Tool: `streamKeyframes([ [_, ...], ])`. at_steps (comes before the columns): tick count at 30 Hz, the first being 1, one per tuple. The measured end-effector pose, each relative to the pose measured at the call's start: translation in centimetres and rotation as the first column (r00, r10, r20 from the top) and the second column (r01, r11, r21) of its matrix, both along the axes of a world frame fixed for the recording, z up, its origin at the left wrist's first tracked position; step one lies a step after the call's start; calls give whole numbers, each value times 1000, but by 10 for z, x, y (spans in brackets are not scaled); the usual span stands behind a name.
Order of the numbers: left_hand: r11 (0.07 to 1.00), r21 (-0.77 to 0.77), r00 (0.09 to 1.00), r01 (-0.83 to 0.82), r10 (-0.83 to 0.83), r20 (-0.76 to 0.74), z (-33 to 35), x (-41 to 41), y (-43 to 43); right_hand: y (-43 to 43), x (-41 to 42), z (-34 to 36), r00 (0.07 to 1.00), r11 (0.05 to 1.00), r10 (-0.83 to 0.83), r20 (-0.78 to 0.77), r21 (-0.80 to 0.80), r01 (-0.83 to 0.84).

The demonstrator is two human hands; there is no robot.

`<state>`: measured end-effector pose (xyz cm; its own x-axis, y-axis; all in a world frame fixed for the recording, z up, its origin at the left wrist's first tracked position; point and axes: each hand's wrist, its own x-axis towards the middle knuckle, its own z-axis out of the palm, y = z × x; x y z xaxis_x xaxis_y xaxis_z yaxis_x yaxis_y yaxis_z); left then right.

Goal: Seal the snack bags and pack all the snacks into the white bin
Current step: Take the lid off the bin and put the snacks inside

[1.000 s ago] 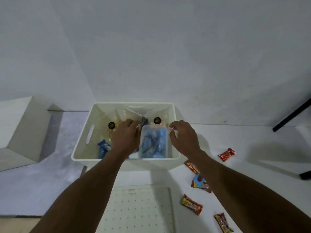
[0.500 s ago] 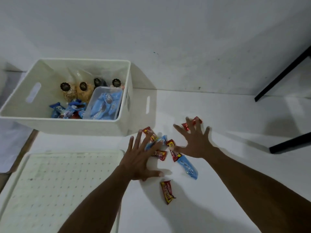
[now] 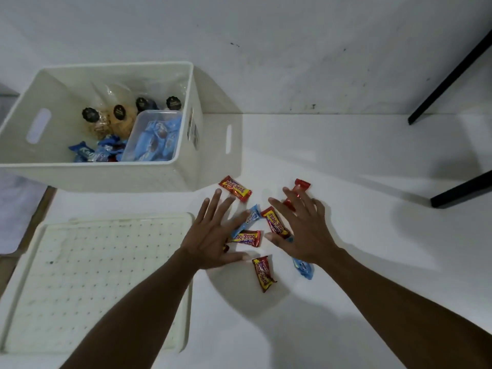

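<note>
Nearest, 1 red snack bar [image 3: 263,273] lies uncovered on the table [image 3: 346,302]. The left hand [image 3: 213,237] and right hand [image 3: 302,230] are spread wide, fingers straight, over the loose snacks [image 3: 245,237]. The right wrist half hides a blue wrapper [image 3: 303,268]. Beyond, the white bin [image 3: 106,177] holds bagged snacks.

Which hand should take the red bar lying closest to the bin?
Left. The left hand has its spread fingertips right beside that bar; the right hand sits farther off, over another wrapper.
</note>
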<state>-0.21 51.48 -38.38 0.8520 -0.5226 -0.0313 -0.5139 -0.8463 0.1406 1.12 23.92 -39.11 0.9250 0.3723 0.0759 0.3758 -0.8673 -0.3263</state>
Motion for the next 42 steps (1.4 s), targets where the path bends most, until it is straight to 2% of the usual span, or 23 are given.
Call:
streamKeyframes([
  [2, 1000, 0, 1000, 7, -7, 11, 4, 23, 3, 2, 4, 5, 997, 998, -53, -50, -28, 51],
  [4, 998, 65, 996, 8, -2, -84, 8, 46, 6, 5, 3, 5, 987, 994, -30, -157, -109, 13],
  [7, 992, 119, 976, 44, -17, -216, 2, 54, 8, 10, -20, -2, 982, 986, 29, -189, -156, -59],
  [13, 997, 20, 986, 77, -73, -150, -14, -1, 17, 42, -87, -16, 995, 989, -36, -95, -148, 22],
  [18, 995, -91, 990, 43, -55, -132, -17, -17, 16, 50, -100, -23, 980, 977, -196, 27, -77, 198],
  [22, 994, -99, 998, 44, -49, -49, -25, -19, 13, 53, -95, -24, 945, 956, -293, 147, 13, 294],
  [26, 993, -81, 996, 82, -78, 42, -29, -15, 8, 52, -89, -20, 924, 943, -332, 189, 60, 327],
  [30, 993, -60, 984, 105, -95, 151, -24, -17, 0, 50, -85, -21, 933, 954, -299, 199, 59, 293],
  [34, 991, -76, 979, 108, -93, 179, -15, -20, -6, 48, -82, -25, 944, 963, -270, 189, 72, 261],
  [39, 990, -133, 998, -47, 51, 26, -2, -22, -20, 30, -65, -27, 952, 994, -107, 287, 40, 99],
  [42, 979, -167, 993, -118, 117, -16, 3, -26, -25, 23, -62, -27, 944, 994, -106, 312, 31, 101],
])
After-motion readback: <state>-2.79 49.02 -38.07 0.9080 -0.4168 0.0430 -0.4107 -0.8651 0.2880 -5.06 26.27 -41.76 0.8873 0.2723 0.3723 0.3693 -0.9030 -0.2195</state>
